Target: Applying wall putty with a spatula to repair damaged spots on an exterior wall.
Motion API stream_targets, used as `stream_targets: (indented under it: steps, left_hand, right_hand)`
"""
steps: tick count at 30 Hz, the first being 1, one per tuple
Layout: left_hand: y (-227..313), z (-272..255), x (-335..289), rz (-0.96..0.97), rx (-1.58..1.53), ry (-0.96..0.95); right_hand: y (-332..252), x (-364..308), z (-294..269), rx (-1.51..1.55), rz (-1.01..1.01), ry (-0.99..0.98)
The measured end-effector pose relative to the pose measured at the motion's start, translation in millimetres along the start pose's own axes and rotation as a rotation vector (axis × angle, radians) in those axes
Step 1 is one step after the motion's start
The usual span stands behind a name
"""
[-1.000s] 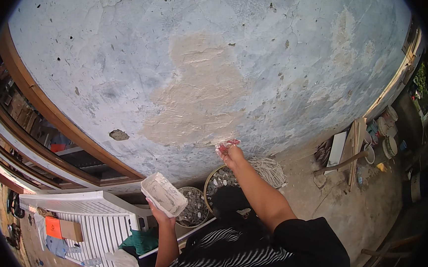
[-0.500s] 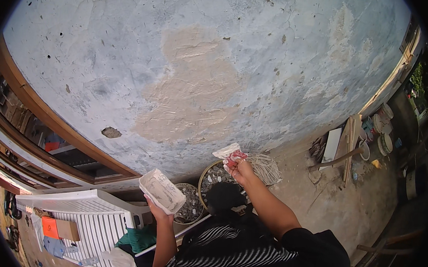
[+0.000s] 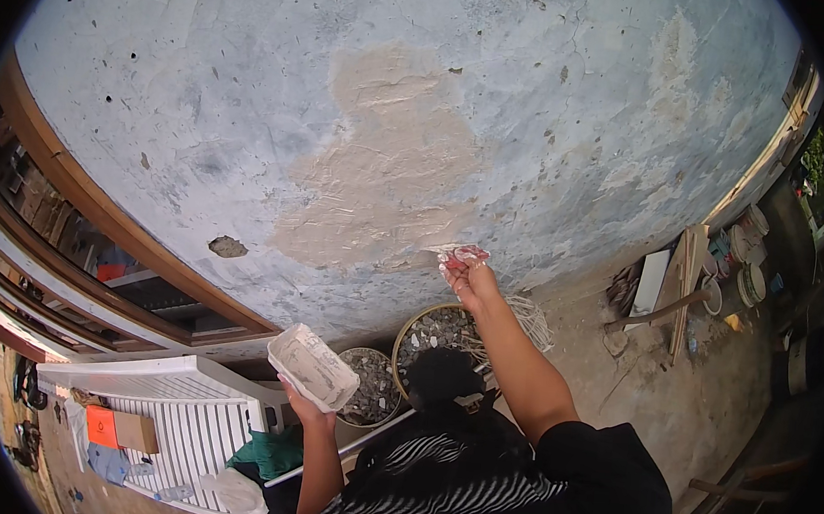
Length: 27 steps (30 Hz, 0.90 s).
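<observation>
My left hand (image 3: 306, 405) grips a rectangular plastic tub (image 3: 313, 367) from below, its inside smeared with off-white putty. My right hand (image 3: 472, 282) is closed on a red-handled putty knife (image 3: 468, 254), also coated in putty. Its blade is seen nearly edge-on against the pale blue wall (image 3: 571, 163), at the lower right edge of a beige putty patch (image 3: 380, 169). From this angle I cannot tell how firmly the blade touches. White smears cover the fingers of that hand.
Two rubble-filled buckets (image 3: 365, 387) stand below the wall, with a mop head (image 3: 532, 321) beside them. A white slatted bench (image 3: 185, 432) holds boxes and cloths at left. Boards (image 3: 686, 276) and paint pails (image 3: 752, 281) are at right. The wall has a hole (image 3: 228, 246).
My right hand has moved up with the putty knife, from above the bucket to the patch's lower edge. The blade has turned nearly edge-on. My left hand and the tub stay about where they were.
</observation>
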State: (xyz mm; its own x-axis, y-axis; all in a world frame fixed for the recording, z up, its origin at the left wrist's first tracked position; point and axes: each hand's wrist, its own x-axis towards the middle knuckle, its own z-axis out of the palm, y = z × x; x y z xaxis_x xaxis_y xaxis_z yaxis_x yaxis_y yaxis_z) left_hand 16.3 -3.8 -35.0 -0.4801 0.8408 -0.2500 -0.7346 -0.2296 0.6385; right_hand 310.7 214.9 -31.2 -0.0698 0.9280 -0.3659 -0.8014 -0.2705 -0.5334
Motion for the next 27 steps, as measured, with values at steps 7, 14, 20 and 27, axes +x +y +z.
stream_targets:
  steps: [7, 14, 20, 27]
  left_hand:
    - [2, -9, -2, 0.002, -0.034, -0.033]
    - [-4, 0, 2, -0.014, -0.023, -0.04]
    - [-7, 11, 1, -0.038, -0.046, -0.061]
    - [-12, 2, 3, -0.051, -0.022, -0.037]
  right_hand:
    - [3, -56, -39, -0.036, 0.02, 0.157]
    - [24, 4, -26, -0.108, 0.021, 0.168]
    - [-9, 10, -8, -0.097, -0.035, 0.089]
    - [-28, -49, -45, -0.073, -0.043, 0.065]
